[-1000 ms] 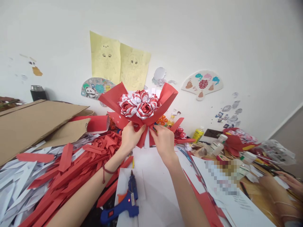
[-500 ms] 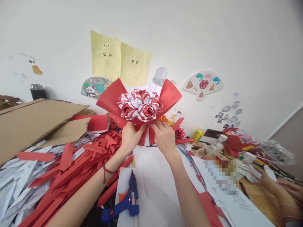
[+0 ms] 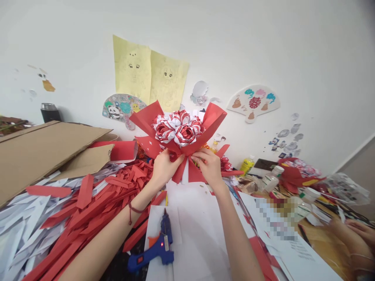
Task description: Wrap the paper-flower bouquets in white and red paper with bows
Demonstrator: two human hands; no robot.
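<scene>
ok so the red-and-white folded-paper flower bouquet in red paper wrap point(image 3: 185, 133) is in the middle, toward the far white wall point(image 3: 205, 27), left hand point(image 3: 166, 168) pinching the wrap's gathered neck on the left, right hand point(image 3: 209, 166) pinching it on the right, blue plastic glue gun point(image 3: 158, 249) lying near, long red paper strips point(image 3: 84, 218) heaped left

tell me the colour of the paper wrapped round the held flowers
The wrapping paper is red, seen best in the head view.
</scene>
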